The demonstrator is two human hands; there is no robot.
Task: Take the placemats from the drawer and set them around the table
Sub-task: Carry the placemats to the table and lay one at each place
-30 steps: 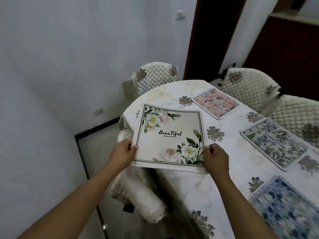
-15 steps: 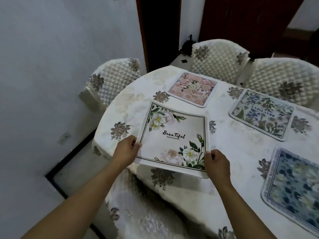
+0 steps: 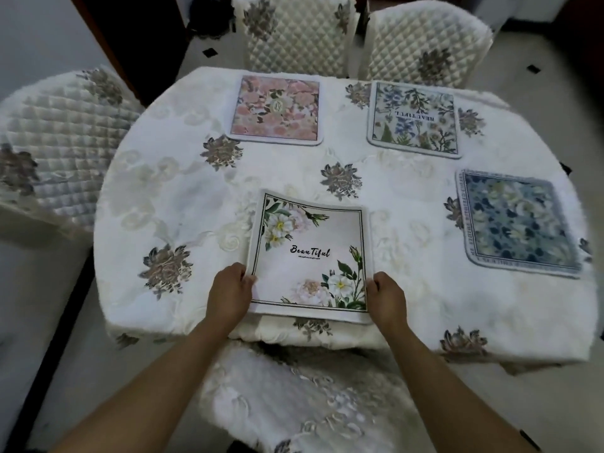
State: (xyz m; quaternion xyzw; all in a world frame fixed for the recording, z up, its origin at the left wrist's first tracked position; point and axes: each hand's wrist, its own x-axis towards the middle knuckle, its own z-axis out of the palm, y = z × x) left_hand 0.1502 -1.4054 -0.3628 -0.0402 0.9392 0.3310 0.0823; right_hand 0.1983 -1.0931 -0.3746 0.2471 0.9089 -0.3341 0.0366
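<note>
A white placemat (image 3: 310,253) with flowers and the word "Beautiful" is over the near edge of the table (image 3: 170,197), which has a white floral cloth. My left hand (image 3: 228,294) grips its near left corner and my right hand (image 3: 387,299) grips its near right corner. The mat's far edge curls slightly upward. Three other placemats lie flat on the table: a pink one (image 3: 277,109) at the far middle, a blue-and-cream one (image 3: 414,119) at the far right, and a dark blue one (image 3: 519,222) at the right.
Quilted white chairs stand around the table: one at the left (image 3: 55,142), two at the far side (image 3: 294,34) (image 3: 425,40), and one directly below me (image 3: 294,403). A dark doorway (image 3: 137,37) is at the upper left.
I have moved around to the table's near side, behind a chair. The placemat in both hands has come down toward the near table edge.
</note>
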